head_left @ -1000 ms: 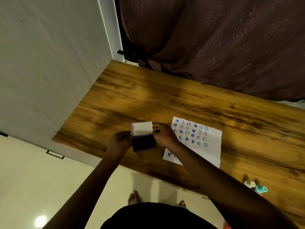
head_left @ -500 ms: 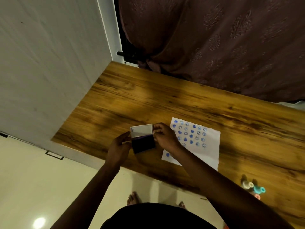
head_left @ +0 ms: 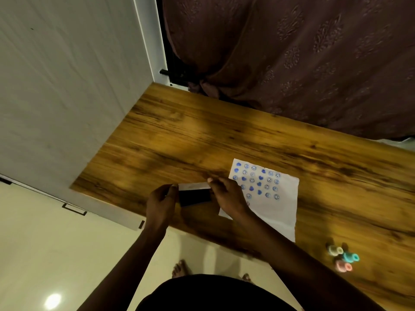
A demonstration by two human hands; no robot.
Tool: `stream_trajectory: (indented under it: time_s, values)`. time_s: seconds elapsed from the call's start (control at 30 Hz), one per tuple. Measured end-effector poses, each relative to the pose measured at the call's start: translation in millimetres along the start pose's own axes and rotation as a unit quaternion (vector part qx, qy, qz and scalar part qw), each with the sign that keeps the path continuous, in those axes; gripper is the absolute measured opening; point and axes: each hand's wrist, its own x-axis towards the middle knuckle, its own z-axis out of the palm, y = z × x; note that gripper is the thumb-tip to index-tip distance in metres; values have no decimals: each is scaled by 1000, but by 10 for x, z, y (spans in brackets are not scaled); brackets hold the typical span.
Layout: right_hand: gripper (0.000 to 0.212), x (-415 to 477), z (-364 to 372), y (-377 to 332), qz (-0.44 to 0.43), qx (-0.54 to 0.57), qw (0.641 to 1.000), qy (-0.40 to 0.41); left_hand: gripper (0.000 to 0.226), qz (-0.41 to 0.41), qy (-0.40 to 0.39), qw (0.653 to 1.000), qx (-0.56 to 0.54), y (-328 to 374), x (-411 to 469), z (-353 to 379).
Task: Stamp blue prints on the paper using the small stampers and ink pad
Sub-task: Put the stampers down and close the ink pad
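Dark ink pad [head_left: 194, 197] gripped between left hand [head_left: 160, 202] and right hand [head_left: 226, 196] | paper [head_left: 276, 205] just right

Item count: one sheet of paper [head_left: 278, 212] bearing several rows of blue prints, one ink pad [head_left: 194, 197] with its white lid [head_left: 194, 186], three small stampers [head_left: 342, 258], two hands, one table [head_left: 202, 140]

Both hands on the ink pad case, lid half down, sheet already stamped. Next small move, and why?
Probably press the white lid flat onto the ink pad: the left hand braces the base, the right hand pinches the lid, the paper already carries rows of prints, and the stampers lie apart.
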Motion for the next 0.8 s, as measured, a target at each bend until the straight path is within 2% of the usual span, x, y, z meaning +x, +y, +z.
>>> stream_trajectory:
  time_s: [0.13,0.4,0.63,0.8]
  values:
    - [22,-29,36,54,-5,-21,1000,-5,29,30,15,998,59,15,-13,-11]
    - [21,-57,90,86,-24,-56,998,24,23,70,29,989,127,-61,-20,-15]
    - [23,-128,83,80,-26,-85,996,18,29,25,33,993,113,-110,5,-17]
    - [22,-184,79,55,-30,-97,995,19,28,26,32,991,125,-149,-7,-22]
